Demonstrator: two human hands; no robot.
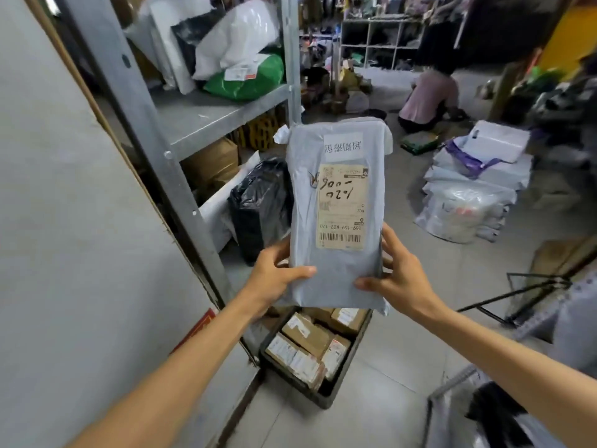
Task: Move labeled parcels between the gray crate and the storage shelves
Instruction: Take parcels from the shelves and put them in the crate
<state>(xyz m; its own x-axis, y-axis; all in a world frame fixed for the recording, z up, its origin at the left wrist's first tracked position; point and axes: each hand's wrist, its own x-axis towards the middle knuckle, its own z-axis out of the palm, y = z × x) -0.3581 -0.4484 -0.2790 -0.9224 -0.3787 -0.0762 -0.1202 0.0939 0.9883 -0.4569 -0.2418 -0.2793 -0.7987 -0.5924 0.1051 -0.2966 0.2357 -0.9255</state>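
1. We hold the parcel upright in front of us, above the gray crate and just right of the storage shelves. It touches neither.
2. The left hand grips the lower left edge with its thumb across the front. The right hand grips the lower right edge, its fingers wrapped round the side and its thumb on the front. Both hands grasp the parcel.
3. We judge the step in hand to be a label check before shelving. The shipping label faces us upside down, so we should turn the parcel or read the code carefully before choosing a shelf.
4. The hold sits low and the wrapper looks soft, so the top may flop. We advise moving one hand higher before reaching sideways.
5. The middle shelf shows a bare stretch in front of the green bag. The level below is crowded by a black bag. We would slide the parcel in flat, label outward.
6. Appearance:
   - The parcel is a flat, oblong gray plastic mailer, wrinkled, with its top folded over.
   - It carries a beige label with a barcode and black handwritten figures.
   - A white slip with printed characters sits near the top.
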